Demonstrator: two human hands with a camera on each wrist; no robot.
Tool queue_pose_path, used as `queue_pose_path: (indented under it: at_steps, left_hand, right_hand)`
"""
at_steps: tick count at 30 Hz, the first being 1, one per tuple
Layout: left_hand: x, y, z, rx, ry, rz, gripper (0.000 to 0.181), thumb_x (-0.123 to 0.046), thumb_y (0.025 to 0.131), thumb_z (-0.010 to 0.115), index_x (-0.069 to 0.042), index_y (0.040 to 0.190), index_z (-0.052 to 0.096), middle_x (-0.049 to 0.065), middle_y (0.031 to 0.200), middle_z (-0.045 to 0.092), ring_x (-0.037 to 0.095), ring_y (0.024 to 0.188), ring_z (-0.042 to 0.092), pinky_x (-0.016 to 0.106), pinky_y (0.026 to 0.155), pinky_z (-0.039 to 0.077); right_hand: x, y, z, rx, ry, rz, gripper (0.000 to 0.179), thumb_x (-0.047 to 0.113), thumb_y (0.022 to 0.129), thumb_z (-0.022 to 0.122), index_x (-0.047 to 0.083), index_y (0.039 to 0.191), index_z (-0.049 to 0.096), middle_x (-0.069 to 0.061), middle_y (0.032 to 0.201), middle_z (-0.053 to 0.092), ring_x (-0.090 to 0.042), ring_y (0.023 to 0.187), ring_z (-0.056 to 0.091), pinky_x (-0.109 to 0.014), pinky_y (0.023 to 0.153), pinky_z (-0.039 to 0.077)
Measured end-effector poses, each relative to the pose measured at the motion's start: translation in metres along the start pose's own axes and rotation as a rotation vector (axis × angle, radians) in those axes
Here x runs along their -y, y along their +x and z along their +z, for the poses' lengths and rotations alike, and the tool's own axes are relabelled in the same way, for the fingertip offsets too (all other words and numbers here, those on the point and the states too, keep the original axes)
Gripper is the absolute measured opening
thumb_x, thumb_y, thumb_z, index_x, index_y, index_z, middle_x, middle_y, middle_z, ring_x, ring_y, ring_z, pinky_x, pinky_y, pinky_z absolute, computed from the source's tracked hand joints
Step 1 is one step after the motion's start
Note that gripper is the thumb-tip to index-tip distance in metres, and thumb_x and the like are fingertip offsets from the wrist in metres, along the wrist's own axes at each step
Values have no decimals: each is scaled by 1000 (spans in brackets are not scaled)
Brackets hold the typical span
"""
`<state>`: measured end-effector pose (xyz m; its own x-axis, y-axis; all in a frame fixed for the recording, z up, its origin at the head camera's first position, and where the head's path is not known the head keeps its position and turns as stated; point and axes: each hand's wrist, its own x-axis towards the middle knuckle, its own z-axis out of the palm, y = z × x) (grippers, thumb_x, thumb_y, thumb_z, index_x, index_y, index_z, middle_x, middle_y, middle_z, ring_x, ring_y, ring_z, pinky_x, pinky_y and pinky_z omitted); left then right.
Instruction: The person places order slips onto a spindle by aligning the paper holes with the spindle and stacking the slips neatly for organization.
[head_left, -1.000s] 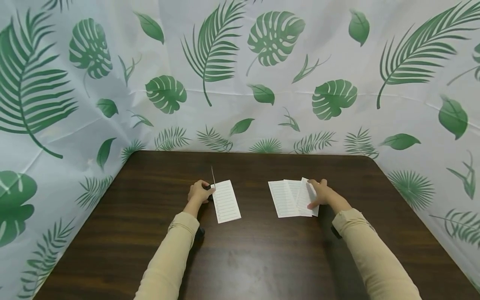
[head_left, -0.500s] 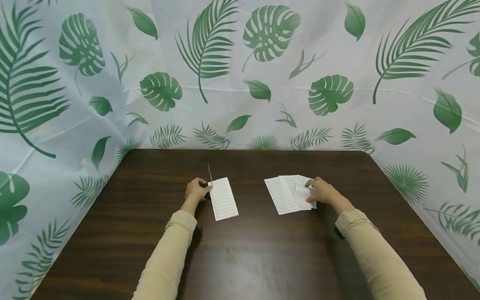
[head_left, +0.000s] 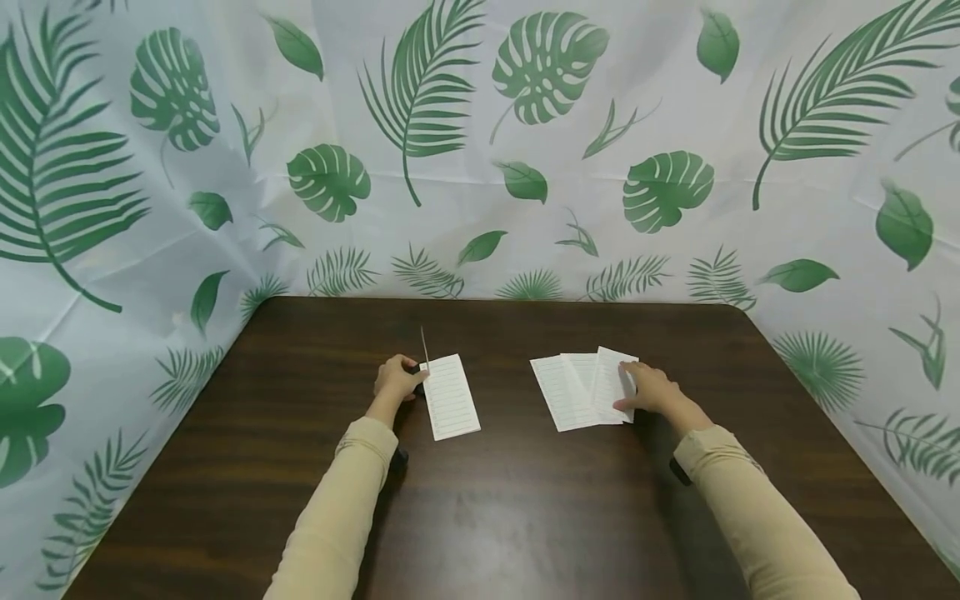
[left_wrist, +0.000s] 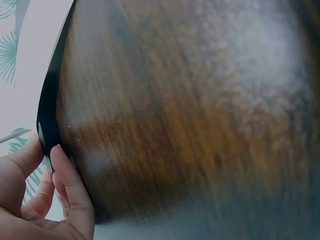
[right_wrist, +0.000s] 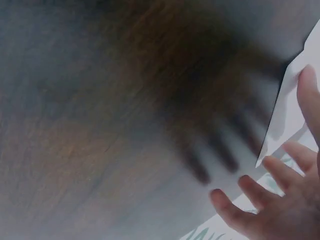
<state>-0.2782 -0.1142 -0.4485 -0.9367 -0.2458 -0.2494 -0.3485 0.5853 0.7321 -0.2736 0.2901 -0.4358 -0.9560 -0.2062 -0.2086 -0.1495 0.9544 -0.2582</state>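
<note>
In the head view my left hand is at the left edge of a small stack of lined sheets. The left wrist view shows thumb and forefinger pinching the edge of the stack, where a black piece shows. A thin, straight strip sticks up beside the thumb. My right hand touches the rightmost of several fanned lined sheets. In the right wrist view its fingers are spread and nearly straight, with the thumb over a white sheet.
Both groups of sheets lie on a dark wood-grain table with a rounded far edge. White cloth printed with green leaves hangs behind it and at the sides. The right hand's shadow falls on the tabletop.
The right hand has shifted slightly along the fanned sheets, and the top sheet has turned a little under it. The left hand keeps its hold. The head view has swayed slightly.
</note>
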Motion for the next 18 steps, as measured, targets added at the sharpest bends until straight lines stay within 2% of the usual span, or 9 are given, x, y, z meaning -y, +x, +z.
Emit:
queue_pose_path:
  at_steps: [2,3,8,11,14,18]
  left_hand:
    - [2,0,0,12,-6,-4,33,-24,89,66,-5,113,57,22,122,50,20,69,58,22,56,55]
    - [2,0,0,11,-1,3,33,-25,89,66,-4,113,57,23,122,50,20,68,59,22,55,55]
    - [2,-1,0,-6,-5,22,32,-25,89,66,-4,112,58,23,122,49,16,61,56,23,55,55]
    - [2,0,-1,1,7,17,32,-25,89,66,-5,112,58,23,123,50,14,58,56,23,55,54]
    - [2,0,0,4,15,13,32,-26,89,66,-5,112,58,22,122,52,12,55,56,22,53,53]
    - [3,1,-1,-6,11,16,31,-25,89,66,-5,111,58,22,121,54,12,54,56,22,52,54]
  right_hand:
    - [-2,-1,0,41,15,20,81,29,79,76,-15,134,36,-39,138,33,-59,122,35,-72,93,36]
    - [-3,-1,-1,40,18,20,81,30,78,76,-16,133,37,-39,137,34,-59,121,36,-72,92,37]
    - [-4,3,1,-68,11,6,62,25,76,78,-11,121,54,-34,123,52,-52,110,50,-63,83,47]
    - [-2,5,3,-126,3,12,53,19,77,77,-11,116,57,-34,113,56,-51,101,54,-60,78,49]
    - [1,5,4,-147,13,28,52,15,78,76,-12,116,54,-35,111,54,-50,100,53,-58,80,49]
    - [4,5,2,-126,74,64,57,12,77,76,-12,119,45,-39,116,52,-50,102,52,-58,84,47]
